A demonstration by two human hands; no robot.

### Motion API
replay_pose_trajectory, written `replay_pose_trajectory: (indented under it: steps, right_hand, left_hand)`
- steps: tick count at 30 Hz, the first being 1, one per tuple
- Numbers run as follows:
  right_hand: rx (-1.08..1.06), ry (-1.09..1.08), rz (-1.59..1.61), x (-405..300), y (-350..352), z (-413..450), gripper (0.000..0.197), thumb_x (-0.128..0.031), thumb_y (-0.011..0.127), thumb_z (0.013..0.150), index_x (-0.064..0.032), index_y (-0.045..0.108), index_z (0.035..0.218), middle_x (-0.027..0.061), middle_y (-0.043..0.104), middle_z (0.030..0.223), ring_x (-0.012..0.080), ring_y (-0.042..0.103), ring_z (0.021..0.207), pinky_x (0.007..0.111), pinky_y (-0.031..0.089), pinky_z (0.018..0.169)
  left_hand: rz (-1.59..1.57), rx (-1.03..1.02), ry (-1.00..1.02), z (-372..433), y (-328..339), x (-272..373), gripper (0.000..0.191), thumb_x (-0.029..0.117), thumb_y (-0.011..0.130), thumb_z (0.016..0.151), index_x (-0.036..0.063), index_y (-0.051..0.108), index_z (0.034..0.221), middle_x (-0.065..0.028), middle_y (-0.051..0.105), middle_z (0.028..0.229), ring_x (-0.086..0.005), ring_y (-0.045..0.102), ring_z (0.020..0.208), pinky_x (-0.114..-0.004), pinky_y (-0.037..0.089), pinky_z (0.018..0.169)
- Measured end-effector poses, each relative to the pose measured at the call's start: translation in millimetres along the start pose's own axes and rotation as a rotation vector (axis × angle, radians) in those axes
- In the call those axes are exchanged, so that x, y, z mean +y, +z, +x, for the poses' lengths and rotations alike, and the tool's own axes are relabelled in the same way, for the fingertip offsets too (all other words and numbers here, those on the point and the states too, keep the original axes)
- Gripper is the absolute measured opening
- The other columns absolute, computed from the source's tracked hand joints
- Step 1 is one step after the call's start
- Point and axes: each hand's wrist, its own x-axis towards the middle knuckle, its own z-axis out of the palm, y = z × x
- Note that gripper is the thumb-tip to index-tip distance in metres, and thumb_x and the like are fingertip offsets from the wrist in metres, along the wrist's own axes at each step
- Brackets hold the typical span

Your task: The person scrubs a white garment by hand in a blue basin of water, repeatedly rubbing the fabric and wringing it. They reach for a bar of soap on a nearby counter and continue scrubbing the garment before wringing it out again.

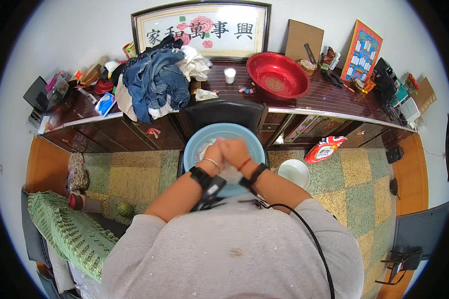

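Note:
A light-blue plastic basin [224, 128] sits on a black chair [224, 112] right in front of me. Over it my left hand [212, 154] and my right hand [235, 150] meet, knuckles close together, gripping a wet-looking white cloth [205, 146]. Part of this cloth shows left of my left hand, and a pale stretch hangs below both hands. Motion blurs my right hand, and its fingertips are hidden. Each wrist wears a black strap.
On the dark wooden cabinet [321, 101] lie a heap of clothes with jeans [153, 74], a white cup [229, 75] and a red basin [260, 61]. A white bucket [293, 162] and a red detergent bag [325, 149] stand to the right. A watermelon [125, 209] lies on the left floor.

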Motion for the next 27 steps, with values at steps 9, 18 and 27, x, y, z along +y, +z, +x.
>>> replay_pose_trajectory:
  steps: [9,18,27]
  right_hand:
    - [-0.120,0.238,-0.082,40,-17,-14,0.045,-0.035,0.048,0.094,-0.0006,0.069,0.074,0.0235,0.066,0.077,0.0432,0.062,0.074,0.051,0.048,0.070]
    - [-0.266,0.564,0.984,-22,-63,10,0.014,-0.018,0.060,0.096,-0.0054,0.061,0.100,-0.0003,0.060,0.088,0.0113,0.060,0.086,0.029,0.049,0.070]
    - [0.051,0.116,0.060,23,-60,5,0.018,-0.019,0.058,0.092,-0.0007,0.059,0.094,0.0236,0.063,0.082,0.0429,0.060,0.076,0.046,0.049,0.068]
  left_hand:
    - [0.034,-0.004,0.127,-8,0,-9,0.037,0.035,0.044,0.101,0.0039,0.060,0.112,-0.0084,0.065,0.102,-0.0203,0.064,0.089,-0.036,0.053,0.075]
    - [1.099,-0.170,0.905,-32,-28,10,0.060,0.030,0.075,0.082,0.0013,0.050,0.128,-0.0162,0.062,0.120,-0.0288,0.059,0.115,-0.036,0.047,0.094]
    - [0.943,-0.163,0.531,-28,-23,21,0.034,0.024,0.074,0.085,-0.0002,0.067,0.107,-0.0097,0.070,0.099,-0.0180,0.065,0.087,-0.033,0.052,0.078]
